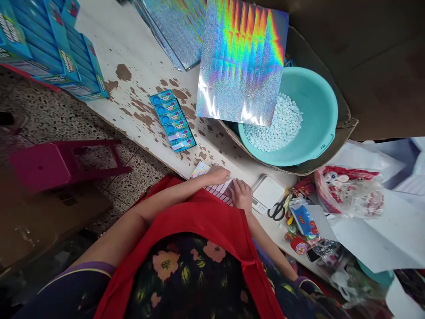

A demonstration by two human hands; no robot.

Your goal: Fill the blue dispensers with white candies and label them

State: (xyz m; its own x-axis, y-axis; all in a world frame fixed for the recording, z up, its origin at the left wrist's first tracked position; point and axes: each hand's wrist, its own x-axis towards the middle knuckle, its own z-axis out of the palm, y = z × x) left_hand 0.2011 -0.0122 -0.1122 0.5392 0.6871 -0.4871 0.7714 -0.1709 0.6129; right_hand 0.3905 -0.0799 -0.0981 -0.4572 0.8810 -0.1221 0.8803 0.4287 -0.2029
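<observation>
Close to my body, at the table's front edge, lies a sheet of shiny white-and-silver stickers (218,193). My left hand (218,175) rests at its upper part with the fingers curled in, and the fingertips are too small to make out. My right hand (241,194) is at the sheet's right side, fingers bent and pressed on its edge. Farther forward a row of several small blue packs (173,120) lies on the table. Silvery rainbow sheets (241,62) partly cover a turquoise basin (318,110) that holds white pellets (282,126).
Blue display boxes (49,48) stand at the upper left of the table (109,44). A small scale (267,190), black scissors (278,210) and bagged items (348,190) lie to the right. A pink stool (43,166) is on the floor at left.
</observation>
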